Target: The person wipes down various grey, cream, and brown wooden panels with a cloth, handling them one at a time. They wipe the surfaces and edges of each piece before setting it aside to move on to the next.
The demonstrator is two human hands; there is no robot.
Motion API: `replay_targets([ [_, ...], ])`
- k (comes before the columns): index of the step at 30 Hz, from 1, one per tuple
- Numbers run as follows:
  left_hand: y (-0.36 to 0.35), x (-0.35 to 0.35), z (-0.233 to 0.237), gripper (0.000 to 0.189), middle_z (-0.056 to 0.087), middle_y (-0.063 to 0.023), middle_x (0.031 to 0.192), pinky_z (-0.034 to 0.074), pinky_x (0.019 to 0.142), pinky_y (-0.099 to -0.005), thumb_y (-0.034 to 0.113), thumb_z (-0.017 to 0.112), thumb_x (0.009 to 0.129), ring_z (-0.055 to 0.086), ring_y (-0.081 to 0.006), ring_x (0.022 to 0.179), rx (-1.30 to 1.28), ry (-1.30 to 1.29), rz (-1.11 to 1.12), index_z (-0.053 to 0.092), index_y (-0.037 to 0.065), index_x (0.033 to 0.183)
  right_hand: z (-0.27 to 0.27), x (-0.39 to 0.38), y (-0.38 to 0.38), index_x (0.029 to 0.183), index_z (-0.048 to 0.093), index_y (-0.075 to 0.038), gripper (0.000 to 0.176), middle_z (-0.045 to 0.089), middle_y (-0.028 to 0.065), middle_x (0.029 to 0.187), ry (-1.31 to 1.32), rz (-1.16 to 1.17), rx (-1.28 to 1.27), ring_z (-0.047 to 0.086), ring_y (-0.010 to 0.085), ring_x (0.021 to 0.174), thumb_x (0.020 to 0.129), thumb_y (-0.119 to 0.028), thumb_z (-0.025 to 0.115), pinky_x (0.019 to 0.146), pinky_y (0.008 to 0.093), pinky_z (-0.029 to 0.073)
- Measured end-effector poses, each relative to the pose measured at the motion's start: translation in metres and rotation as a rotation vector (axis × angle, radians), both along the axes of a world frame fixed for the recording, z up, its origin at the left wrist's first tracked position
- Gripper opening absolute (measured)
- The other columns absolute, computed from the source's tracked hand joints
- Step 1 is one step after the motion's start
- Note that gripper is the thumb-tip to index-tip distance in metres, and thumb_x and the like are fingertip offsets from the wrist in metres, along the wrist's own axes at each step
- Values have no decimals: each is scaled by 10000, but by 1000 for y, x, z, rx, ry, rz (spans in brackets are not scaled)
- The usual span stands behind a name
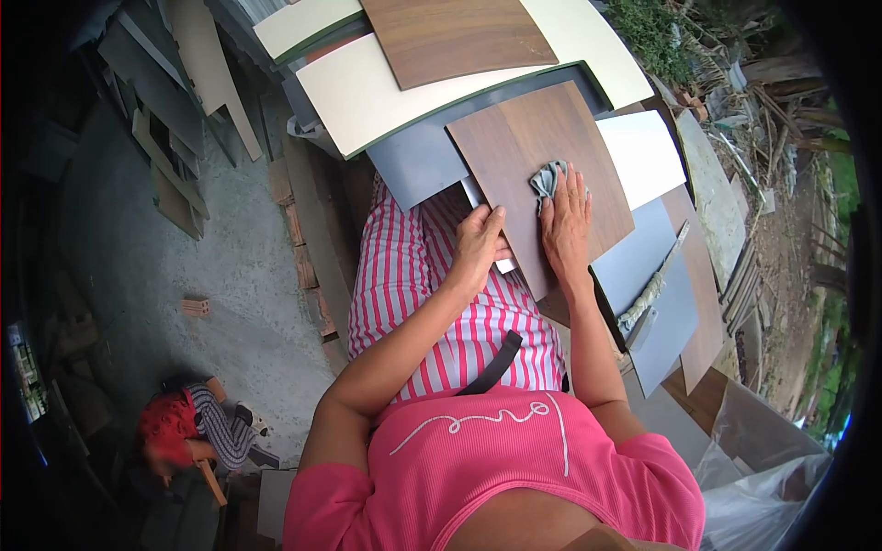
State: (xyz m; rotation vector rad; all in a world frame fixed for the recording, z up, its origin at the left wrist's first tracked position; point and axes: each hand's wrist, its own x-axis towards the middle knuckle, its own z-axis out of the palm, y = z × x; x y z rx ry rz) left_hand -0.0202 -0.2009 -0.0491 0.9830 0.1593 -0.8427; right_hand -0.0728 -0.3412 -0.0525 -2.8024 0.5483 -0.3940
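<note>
A brown wood-grain panel (514, 129) lies tilted across my lap, over other boards. My left hand (478, 250) grips its near left edge, the thumb on top and the fingers curled beneath. Flat against the panel's face, my right hand (567, 225) presses a crumpled grey-green cloth (548, 178), which shows beside the thumb and under the fingers. Below the panel, a narrow white strip (505, 265) shows by my left fingers. What the fingers under the panel touch is hidden.
Cream panels (349, 101) and another wood-grain panel (459, 37) lie ahead. On a grey-blue panel (657, 321) at right rests a knife-like tool (643, 326) with a wrapped handle. Another person (197, 427) sits low at left. A brick (195, 307) lies on the concrete floor.
</note>
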Motion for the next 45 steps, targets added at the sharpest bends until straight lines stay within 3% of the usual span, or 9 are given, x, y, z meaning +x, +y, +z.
replay_targets([
  [11, 1, 1, -9, 266, 341, 60, 638, 453, 444, -206, 256, 503, 934, 349, -4, 445, 8, -15, -9, 390, 130, 729, -17, 122, -60, 1339, 364, -41, 488, 325, 191, 1402, -175, -224, -73, 270, 384, 1307, 913, -274, 415, 1044, 558, 198],
  [17, 1, 0, -3, 297, 299, 69, 621, 429, 430, -208, 283, 522, 923, 288, -4, 435, 36, -3, 5, 371, 140, 712, -11, 136, -18, 1328, 390, -64, 470, 352, 170, 1387, -195, -6, -122, 296, 373, 1295, 900, -252, 441, 1041, 545, 220],
  [20, 3, 0, -14, 293, 357, 55, 639, 463, 452, -218, 373, 495, 926, 400, -20, 453, 24, -34, -19, 452, 120, 785, 2, 108, 10, 1320, 414, -93, 461, 359, 132, 1393, -178, 162, -102, 298, 334, 1304, 878, -210, 475, 1052, 519, 218],
  [22, 5, 2, -11, 555, 594, -152, 1023, 556, 684, -320, 493, 392, 929, 655, -233, 821, 86, 29, -50, 450, 2, 1182, 12, 84, 21, 1314, 429, -111, 462, 362, 110, 1397, -158, 260, -87, 298, 310, 1310, 863, -185, 495, 1059, 503, 215],
  [26, 7, 4, -2, 621, 596, -169, 1022, 557, 689, -331, 554, 338, 918, 652, -249, 843, 48, 72, -43, 456, 4, 1179, 23, 30, 21, 1308, 448, -145, 482, 361, 79, 1405, -33, 403, -10, 288, 272, 1322, 830, -138, 513, 1085, 467, 182],
  [31, 6, 2, -8, 455, 583, -156, 1052, 559, 719, -341, 411, 452, 931, 650, -259, 871, 68, -84, -142, 477, 14, 1151, 17, -36, -3, 1325, 429, -140, 506, 337, 80, 1421, 77, 353, 16, 252, 264, 1342, 826, -129, 513, 1099, 461, 157],
  [37, 3, 1, -2, 363, 555, -139, 1084, 565, 737, -365, 300, 460, 944, 641, -272, 901, 2, -3, -94, 452, 18, 1172, 1, -61, -46, 1349, 367, -41, 456, 282, 125, 1445, 90, -162, -16, 205, 299, 1356, 925, -203, 411, 1094, 467, 148],
  [42, -6, 6, 5, 346, 534, -125, 1100, 563, 733, -369, 298, 458, 945, 638, -273, 906, 2, 17, -96, 449, 51, 1187, 24, -52, -19, 1345, 370, -31, 564, 285, 142, 1439, 96, -60, 125, 202, 315, 1353, 915, -387, 457, 1090, 473, 151],
  [45, -18, 12, 10, 177, 544, -26, 908, 540, 625, -335, 292, 482, 938, 641, -195, 761, -45, 79, -34, 474, 117, 961, 40, -45, 0, 1348, 369, -43, 641, 287, 145, 1436, 95, 64, 156, 197, 317, 1355, 875, -457, 493, 1089, 479, 158],
])
